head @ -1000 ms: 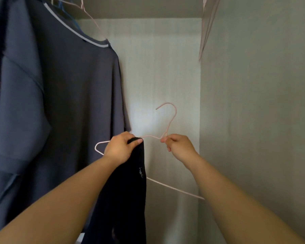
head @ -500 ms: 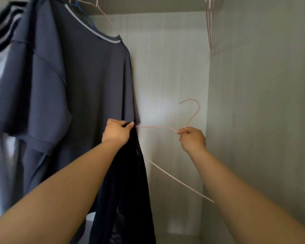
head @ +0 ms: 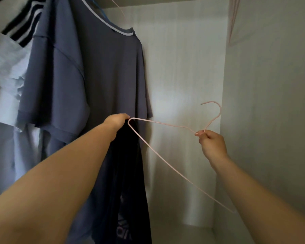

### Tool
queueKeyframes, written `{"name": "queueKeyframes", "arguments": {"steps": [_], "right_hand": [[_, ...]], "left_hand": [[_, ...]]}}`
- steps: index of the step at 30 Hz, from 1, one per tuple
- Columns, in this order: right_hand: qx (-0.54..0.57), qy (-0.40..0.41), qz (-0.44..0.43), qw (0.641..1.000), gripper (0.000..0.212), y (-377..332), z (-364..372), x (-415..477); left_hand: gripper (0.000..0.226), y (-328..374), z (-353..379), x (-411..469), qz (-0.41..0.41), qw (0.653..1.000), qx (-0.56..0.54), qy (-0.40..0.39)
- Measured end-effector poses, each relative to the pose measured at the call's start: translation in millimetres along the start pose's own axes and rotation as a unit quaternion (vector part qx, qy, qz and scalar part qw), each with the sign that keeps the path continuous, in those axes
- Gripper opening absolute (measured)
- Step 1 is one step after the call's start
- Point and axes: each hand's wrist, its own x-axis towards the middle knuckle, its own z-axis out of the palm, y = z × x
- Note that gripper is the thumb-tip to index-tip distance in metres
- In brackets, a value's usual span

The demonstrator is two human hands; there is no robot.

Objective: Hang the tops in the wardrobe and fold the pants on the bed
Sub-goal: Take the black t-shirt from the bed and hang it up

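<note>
Black top [head: 128, 173]: dark fabric, hangs limp in one long bunch, centre to bottom of frame. Pale logo print shows near its lower end. It sits in front of the grey-blue tee [head: 104, 76] that hangs in the wardrobe.

Pink wire hanger [head: 165, 123]: thin, tilted, hook up at right centre, bottom bar running down toward lower right. Its left shoulder end sits right at the top of the black top. Can't tell if that end is inside the fabric.

Left hand [head: 116, 120]: arm extended from lower left, fingers curled round the bunched top edge of the black top.

Right hand [head: 211, 145]: arm comes in from lower right, fingers clamped on the hanger neck just under the hook.

White striped garment [head: 7, 59] hangs at upper left. Spare pink hangers [head: 233, 20] at upper right.
</note>
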Motion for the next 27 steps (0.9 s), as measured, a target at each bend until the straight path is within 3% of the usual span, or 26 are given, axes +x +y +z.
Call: {"name": "queueKeyframes", "arguments": {"steps": [4,7,10,16,24,27], "right_hand": [[-0.026,0.000,-0.013,1.000,0.023,9.4,4.5,-1.1],[-0.060,-0.002,-0.029,0.998,0.022,11.5,6.2,-2.5],[-0.084,-0.005,-0.058,0.995,0.022,7.8,7.0,-2.2],[-0.022,-0.007,-0.082,0.996,0.020,-7.9,2.5,1.3],[0.031,-0.008,-0.067,0.997,0.019,-12.8,3.0,1.9],[0.007,-0.025,-0.102,0.994,0.020,-17.4,24.2,-1.8]], "left_hand": [[0.040,2.6,-4.9,2.2,0.058,0.990,0.129,-0.005],[0.041,5.2,-6.8,-0.7,0.148,0.950,0.272,-0.027],[0.036,5.4,-9.1,-4.4,0.208,0.911,0.340,-0.101],[0.049,0.4,-6.2,0.4,0.287,0.874,0.380,-0.096],[0.053,1.4,-2.8,-7.1,0.285,0.902,0.313,-0.082],[0.058,7.6,17.0,-18.7,0.322,0.888,0.320,-0.071]]}}
